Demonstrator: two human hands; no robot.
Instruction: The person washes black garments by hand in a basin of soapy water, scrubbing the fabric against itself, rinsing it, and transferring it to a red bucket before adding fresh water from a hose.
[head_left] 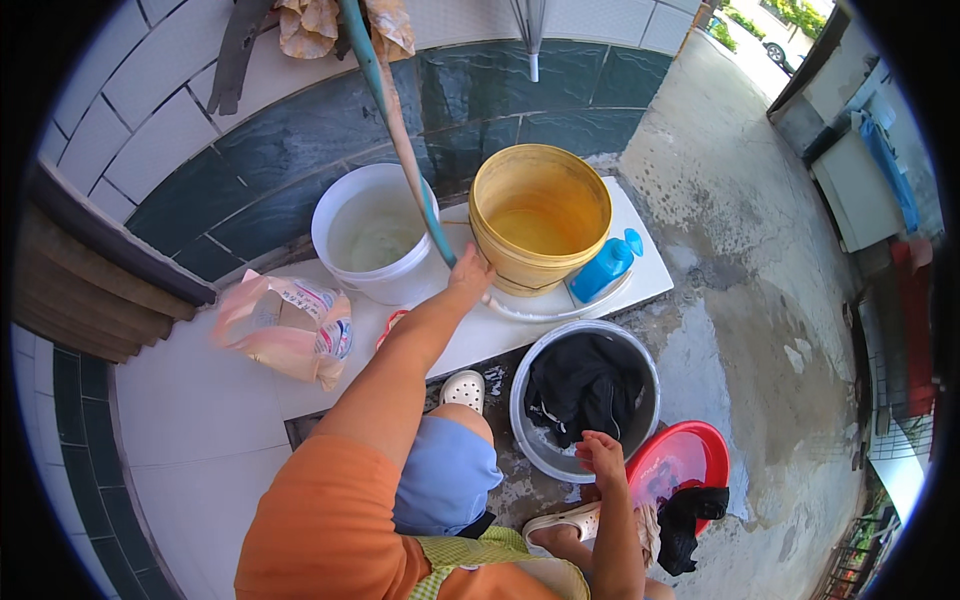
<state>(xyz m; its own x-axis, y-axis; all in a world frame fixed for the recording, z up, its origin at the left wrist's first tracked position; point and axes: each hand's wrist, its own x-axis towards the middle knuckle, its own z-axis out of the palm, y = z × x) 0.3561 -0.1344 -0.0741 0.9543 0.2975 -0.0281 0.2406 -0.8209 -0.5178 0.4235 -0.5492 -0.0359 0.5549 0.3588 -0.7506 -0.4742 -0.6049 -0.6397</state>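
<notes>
My left hand (472,273) reaches to the side of a yellow bucket (530,275), its fingers closed around a hose (408,150) that comes down from the wall. Beyond the hand a pale length of tube (535,318) curves along the bucket's base. My right hand (601,457) hangs over the near right rim of a grey basin (520,425); its fingers are curled together, and what they hold, if anything, is hidden. Wet black cloth (590,380) lies in that basin.
A white bucket (390,280) with water stands left of the yellow one. A blue pump bottle (603,270) is on the ledge's right. A pink plastic bag (290,330) sits at left. Right of the basin, black cloth (682,530) hangs over a red basin (722,460).
</notes>
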